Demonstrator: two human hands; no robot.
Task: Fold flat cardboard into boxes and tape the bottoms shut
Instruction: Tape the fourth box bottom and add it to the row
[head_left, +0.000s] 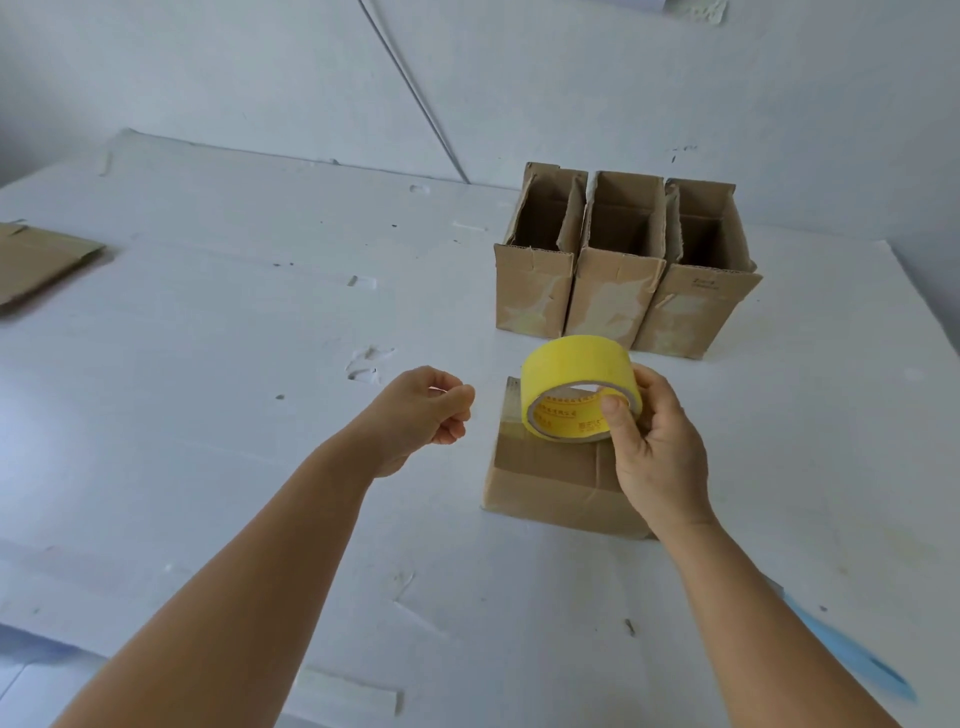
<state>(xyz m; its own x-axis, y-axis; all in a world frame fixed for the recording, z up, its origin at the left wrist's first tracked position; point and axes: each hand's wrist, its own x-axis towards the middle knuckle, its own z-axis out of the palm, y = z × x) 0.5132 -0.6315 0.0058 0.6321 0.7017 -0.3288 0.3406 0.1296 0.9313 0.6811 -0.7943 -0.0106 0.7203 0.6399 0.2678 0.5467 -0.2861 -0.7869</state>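
Now your right hand (657, 447) grips the yellow tape roll (576, 389) over the folded box (550, 483) at centre frame, thumb hooked through the core. Your left hand (423, 415) hovers beside it, fingers curled, thumb and forefinger pinched; whether they hold the tape end, you cannot tell. Pull the strip taut and press along the seam. Three finished boxes (618, 270) stand upper right, flat cardboard (36, 265) at left.
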